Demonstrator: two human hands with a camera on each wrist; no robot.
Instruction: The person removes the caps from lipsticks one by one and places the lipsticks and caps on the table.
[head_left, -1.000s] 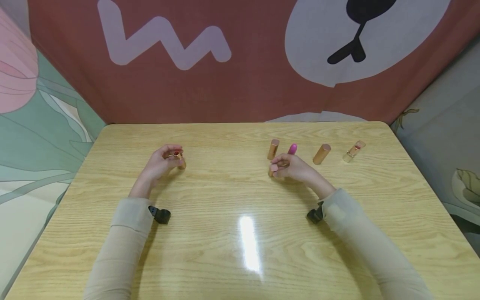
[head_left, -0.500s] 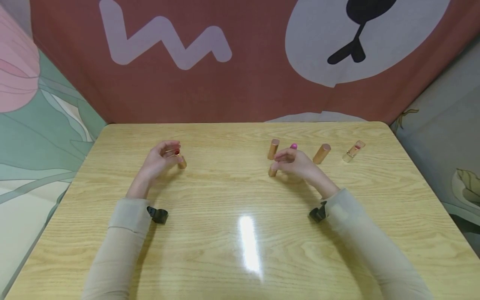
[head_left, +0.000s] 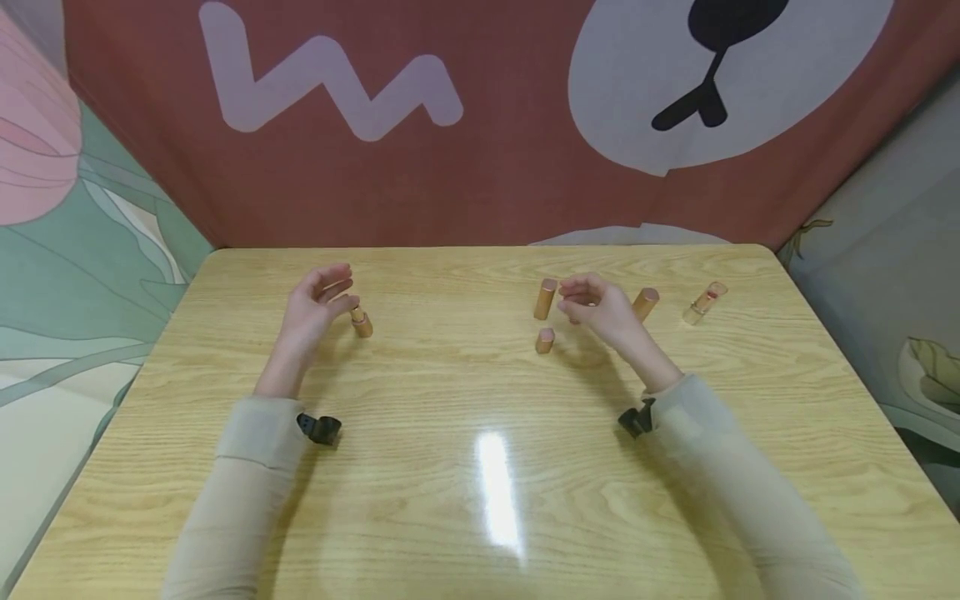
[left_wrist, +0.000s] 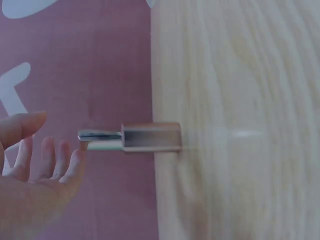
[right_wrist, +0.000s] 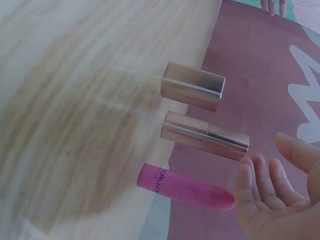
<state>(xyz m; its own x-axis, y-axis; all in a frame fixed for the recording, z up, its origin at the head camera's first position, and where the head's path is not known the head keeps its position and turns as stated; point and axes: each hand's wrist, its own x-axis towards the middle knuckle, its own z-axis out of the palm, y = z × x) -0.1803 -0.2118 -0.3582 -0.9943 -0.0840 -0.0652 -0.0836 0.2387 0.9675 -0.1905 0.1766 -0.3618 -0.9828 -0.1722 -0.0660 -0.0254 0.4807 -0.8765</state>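
In the head view, my left hand [head_left: 311,308] is up beside an uncapped lipstick [head_left: 363,325] that stands upright with its shiny inner tube showing. The left wrist view shows those fingers [left_wrist: 74,167] spread, close to the lipstick's top and gripping nothing. My right hand [head_left: 603,312] is raised over the right group, its fingers loosely bent around nothing. Left of it stand a short gold cap [head_left: 545,341] and a taller closed gold lipstick [head_left: 546,300]. A pink lipstick [right_wrist: 185,187] with dark lettering has its tip right at the right fingertips; the hand hides it in the head view.
Partly behind the right hand stands another gold lipstick tube [head_left: 647,304]. Farther right is a clear-topped lipstick [head_left: 705,302]. Everything stands on a light wooden table [head_left: 420,467] with a red patterned cloth [head_left: 510,167] along its back edge.
My right hand has let go of the short gold cap and moved up and right toward the pink lipstick. The left hand has drawn up and away from the uncapped lipstick, leaving it standing.
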